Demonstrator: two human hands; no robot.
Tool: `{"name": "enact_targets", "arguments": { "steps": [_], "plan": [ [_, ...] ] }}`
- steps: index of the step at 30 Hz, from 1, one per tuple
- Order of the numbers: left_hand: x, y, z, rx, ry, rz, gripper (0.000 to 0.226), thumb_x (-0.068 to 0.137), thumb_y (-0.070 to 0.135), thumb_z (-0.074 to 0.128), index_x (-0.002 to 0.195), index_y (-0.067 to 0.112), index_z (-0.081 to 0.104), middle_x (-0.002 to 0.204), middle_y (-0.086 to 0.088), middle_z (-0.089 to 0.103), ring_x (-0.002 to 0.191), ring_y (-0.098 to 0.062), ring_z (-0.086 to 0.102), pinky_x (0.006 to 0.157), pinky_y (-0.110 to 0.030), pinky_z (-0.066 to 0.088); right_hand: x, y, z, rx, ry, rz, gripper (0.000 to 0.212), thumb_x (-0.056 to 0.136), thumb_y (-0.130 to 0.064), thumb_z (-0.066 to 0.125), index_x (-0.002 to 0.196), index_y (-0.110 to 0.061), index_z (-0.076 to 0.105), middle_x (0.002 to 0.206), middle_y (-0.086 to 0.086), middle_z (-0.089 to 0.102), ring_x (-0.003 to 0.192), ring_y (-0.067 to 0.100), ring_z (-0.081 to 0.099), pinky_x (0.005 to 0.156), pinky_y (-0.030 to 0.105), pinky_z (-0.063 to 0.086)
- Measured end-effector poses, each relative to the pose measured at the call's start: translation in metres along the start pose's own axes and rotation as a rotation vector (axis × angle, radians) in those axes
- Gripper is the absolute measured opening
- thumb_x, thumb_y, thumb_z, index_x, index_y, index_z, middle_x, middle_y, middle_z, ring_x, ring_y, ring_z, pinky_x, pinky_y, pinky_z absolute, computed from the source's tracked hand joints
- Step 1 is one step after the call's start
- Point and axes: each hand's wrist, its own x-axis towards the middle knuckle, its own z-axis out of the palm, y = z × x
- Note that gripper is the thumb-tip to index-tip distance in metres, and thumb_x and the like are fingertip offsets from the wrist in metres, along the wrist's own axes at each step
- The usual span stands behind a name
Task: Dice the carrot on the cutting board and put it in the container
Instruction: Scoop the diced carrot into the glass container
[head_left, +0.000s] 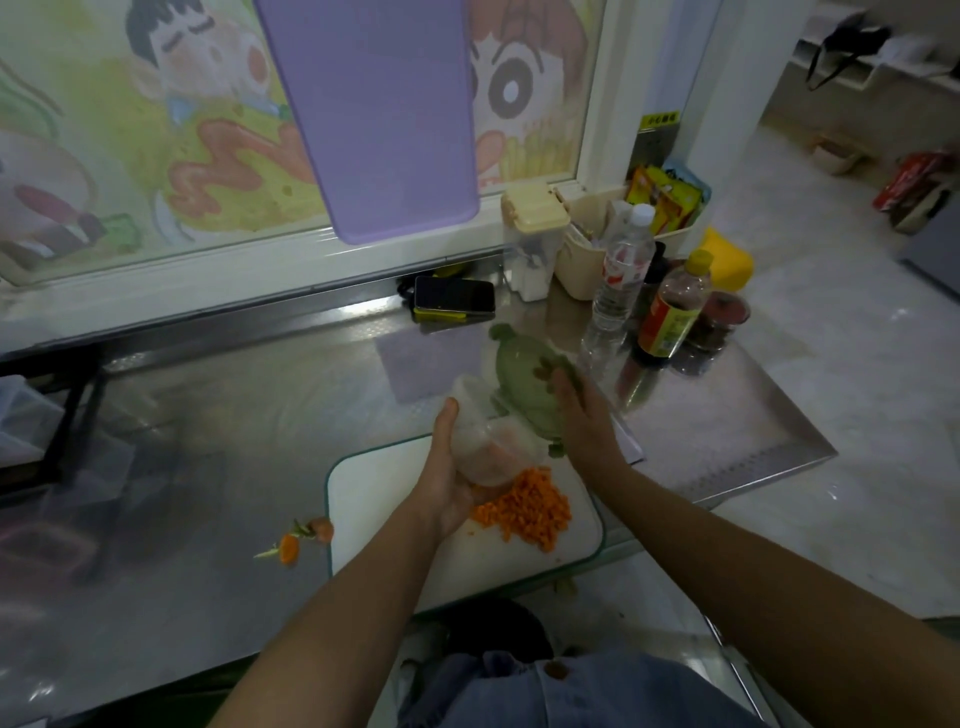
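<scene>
A pile of diced carrot (527, 509) lies on the white cutting board (395, 499) near its right side. Above the board's far edge, my left hand (451, 478) grips a clear plastic container (485, 441) from below and the side; some orange shows through its wall. My right hand (582, 410) holds the container's green lid (524, 384), which stands tilted up against the container's far right side.
Carrot ends and stems (298, 540) lie on the steel counter (208, 415) left of the board. A phone (453, 300), a water bottle (618, 291), a sauce bottle (672, 312) and storage boxes (576, 244) stand at the back right. The counter's edge runs just right of the board.
</scene>
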Motion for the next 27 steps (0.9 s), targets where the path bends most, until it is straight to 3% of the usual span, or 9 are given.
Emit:
{"name": "enact_targets", "arguments": {
  "steps": [4, 6, 10, 14, 19, 21, 23, 25, 27],
  "plan": [
    [0.002, -0.003, 0.000, -0.027, -0.049, -0.021, 0.076, 0.081, 0.075, 0.042, 0.132, 0.020, 0.053, 0.126, -0.016, 0.062, 0.120, -0.036, 0.055, 0.104, -0.052, 0.041, 0.025, 0.015, -0.038, 0.157, 0.356, 0.265, 0.033, 0.100, -0.047, 0.034, 0.103, -0.026, 0.060, 0.112, 0.003, 0.059, 0.100, 0.019, 0.058, 0.080, 0.034, 0.053],
    [0.006, -0.008, 0.004, -0.011, -0.048, -0.010, 0.073, 0.083, 0.074, 0.039, 0.132, 0.022, 0.052, 0.126, -0.016, 0.061, 0.120, -0.036, 0.054, 0.105, -0.054, 0.039, 0.032, 0.026, -0.064, 0.299, 0.538, 0.441, 0.046, 0.099, -0.051, 0.032, 0.108, -0.017, 0.061, 0.097, 0.002, 0.058, 0.083, 0.016, 0.056, 0.063, 0.030, 0.054],
    [0.010, -0.016, 0.013, 0.013, -0.089, -0.033, 0.064, 0.087, 0.070, 0.033, 0.123, 0.023, 0.058, 0.128, -0.017, 0.059, 0.122, -0.037, 0.052, 0.106, -0.054, 0.037, 0.032, 0.048, -0.113, 0.563, 0.705, 0.583, 0.027, 0.099, -0.032, 0.045, 0.118, -0.015, 0.055, 0.108, 0.008, 0.058, 0.078, 0.015, 0.056, 0.053, 0.025, 0.048],
    [0.014, -0.020, 0.018, -0.005, -0.061, -0.084, 0.065, 0.085, 0.073, 0.034, 0.118, 0.023, 0.060, 0.133, -0.016, 0.055, 0.124, -0.036, 0.049, 0.108, -0.055, 0.035, 0.027, 0.062, -0.142, 0.632, 0.681, 0.545, 0.009, 0.094, -0.003, 0.049, 0.097, -0.008, 0.055, 0.115, 0.016, 0.057, 0.080, 0.019, 0.059, 0.051, 0.025, 0.055],
    [0.019, -0.027, 0.014, -0.010, -0.034, -0.103, 0.076, 0.080, 0.077, 0.039, 0.140, 0.031, 0.042, 0.135, -0.012, 0.054, 0.119, -0.035, 0.055, 0.105, -0.057, 0.037, 0.017, 0.072, -0.138, 0.497, 0.454, 0.855, 0.028, 0.100, -0.022, 0.041, 0.125, -0.011, 0.040, 0.090, 0.018, 0.054, 0.067, 0.028, 0.054, 0.063, 0.043, 0.053],
    [0.016, -0.029, 0.013, -0.004, -0.040, -0.089, 0.072, 0.079, 0.077, 0.039, 0.132, 0.030, 0.050, 0.131, -0.013, 0.058, 0.117, -0.038, 0.056, 0.103, -0.058, 0.039, 0.010, 0.062, -0.130, 0.424, 0.350, 0.967, 0.024, 0.101, -0.026, 0.037, 0.124, -0.019, 0.035, 0.088, 0.019, 0.052, 0.066, 0.028, 0.048, 0.050, 0.036, 0.050],
    [0.011, -0.031, 0.014, -0.010, -0.047, -0.088, 0.066, 0.080, 0.077, 0.038, 0.123, 0.030, 0.057, 0.129, -0.014, 0.059, 0.118, -0.039, 0.056, 0.102, -0.056, 0.040, 0.007, 0.052, -0.120, 0.360, 0.317, 1.015, 0.014, 0.101, -0.025, 0.039, 0.110, -0.014, 0.041, 0.083, 0.017, 0.051, 0.056, 0.021, 0.044, 0.028, 0.018, 0.035],
    [0.006, -0.033, 0.014, -0.022, -0.049, -0.093, 0.069, 0.080, 0.077, 0.037, 0.127, 0.030, 0.055, 0.129, -0.014, 0.059, 0.118, -0.038, 0.056, 0.101, -0.055, 0.041, 0.006, 0.048, -0.114, 0.242, 0.267, 0.970, 0.021, 0.098, -0.025, 0.044, 0.085, -0.010, 0.048, 0.067, 0.009, 0.051, 0.040, 0.011, 0.040, 0.027, 0.012, 0.025],
    [0.002, -0.035, 0.014, -0.032, -0.046, -0.091, 0.076, 0.079, 0.078, 0.038, 0.135, 0.029, 0.050, 0.130, -0.013, 0.059, 0.119, -0.036, 0.056, 0.098, -0.053, 0.045, 0.006, 0.039, -0.102, 0.149, 0.147, 0.863, 0.025, 0.095, -0.030, 0.051, 0.083, -0.009, 0.052, 0.069, 0.007, 0.056, 0.046, 0.010, 0.045, 0.036, 0.015, 0.035]
  ]
}}
